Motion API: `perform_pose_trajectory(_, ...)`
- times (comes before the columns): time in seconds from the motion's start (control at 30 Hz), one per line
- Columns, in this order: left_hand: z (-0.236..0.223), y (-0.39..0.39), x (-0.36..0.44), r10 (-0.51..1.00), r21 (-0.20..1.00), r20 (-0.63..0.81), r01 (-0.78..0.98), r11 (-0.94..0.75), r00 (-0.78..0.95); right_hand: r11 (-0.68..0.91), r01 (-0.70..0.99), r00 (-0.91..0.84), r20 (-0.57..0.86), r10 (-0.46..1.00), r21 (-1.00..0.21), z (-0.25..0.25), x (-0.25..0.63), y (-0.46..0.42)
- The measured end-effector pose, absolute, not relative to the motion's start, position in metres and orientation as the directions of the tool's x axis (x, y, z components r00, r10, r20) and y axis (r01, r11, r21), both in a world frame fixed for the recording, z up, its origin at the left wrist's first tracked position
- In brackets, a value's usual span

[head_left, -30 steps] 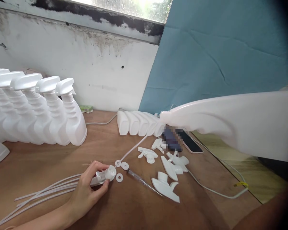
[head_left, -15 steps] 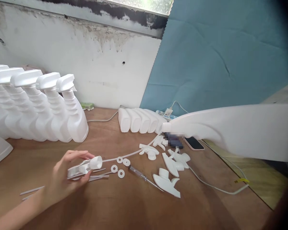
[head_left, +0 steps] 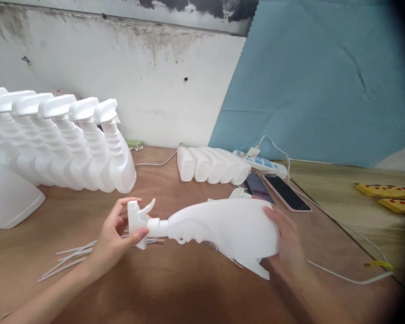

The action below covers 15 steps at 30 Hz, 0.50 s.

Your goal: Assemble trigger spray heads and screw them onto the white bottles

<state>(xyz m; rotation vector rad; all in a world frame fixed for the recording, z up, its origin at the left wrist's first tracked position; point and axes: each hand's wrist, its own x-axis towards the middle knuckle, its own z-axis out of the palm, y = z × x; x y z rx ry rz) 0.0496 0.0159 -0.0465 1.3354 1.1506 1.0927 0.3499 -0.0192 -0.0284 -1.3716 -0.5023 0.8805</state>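
Note:
I hold a white plastic spray bottle (head_left: 222,227) lying on its side above the wooden table (head_left: 175,288). My right hand (head_left: 285,245) grips its wide base. My left hand (head_left: 116,234) is closed on a white trigger sprayer head (head_left: 138,219) that sits at the bottle's threaded neck. Thin white dip tubes (head_left: 70,258) lie on the table under my left hand. A few loose trigger parts (head_left: 238,193) show just behind the bottle; others are hidden by it.
A row of finished spray bottles (head_left: 64,144) stands at the back left, and a row of capless bottles (head_left: 212,165) lies at the back centre. Two phones (head_left: 276,191), a power strip (head_left: 259,163) and a white cable (head_left: 344,274) lie to the right. Yellow objects (head_left: 388,195) sit far right.
My right hand brought the bottle down from the right to the table centre. My left hand lifted the sprayer head off the tubes and met the bottle's neck with it.

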Motion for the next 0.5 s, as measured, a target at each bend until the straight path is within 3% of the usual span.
perform_pose_trajectory(0.27,-0.07,0.011,0.056,0.963,0.982,-0.186,0.015,0.187,0.195,-0.042,-0.236,0.646,-0.189,0.74,-0.971,-0.057,0.337,-0.026)
perform_pose_trajectory(0.5,-0.083,0.014,0.056,0.959,0.973,-0.223,-0.025,0.231,0.173,0.03,-0.147,0.689,-0.081,0.721,-0.989,-0.07,0.335,-0.029)
